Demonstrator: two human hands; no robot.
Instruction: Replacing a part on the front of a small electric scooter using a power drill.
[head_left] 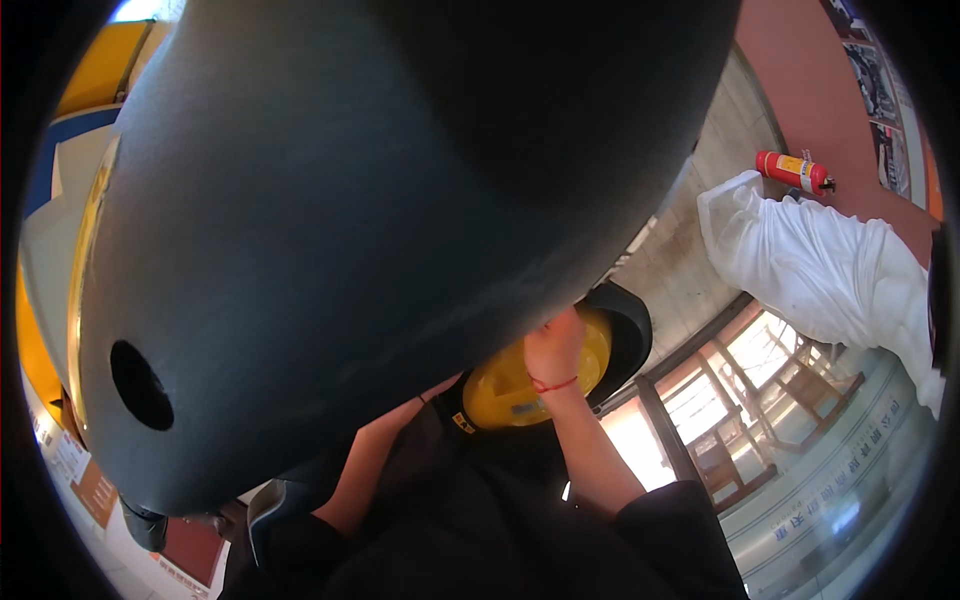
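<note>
A large, dark, smooth curved panel [330,200] with an oval hole near its left end fills most of the view in front of me. My right hand [557,345], a red string around its wrist, is closed at the panel's lower edge. Its fingertips, and whatever they hold, are hidden. Beneath and around that hand sits a rounded yellow part [505,395] inside a black rim [632,325]. My left forearm [365,465] reaches up under the panel, with a thin dark band at the wrist. The panel covers the left hand's fingers.
To the right, a white cloth [820,260] drapes over something. A red fire extinguisher [793,172] stands beyond it near the reddish wall. Wooden chairs [790,385] show by the bright windows at the lower right. Yellow panels [100,68] are at the far left.
</note>
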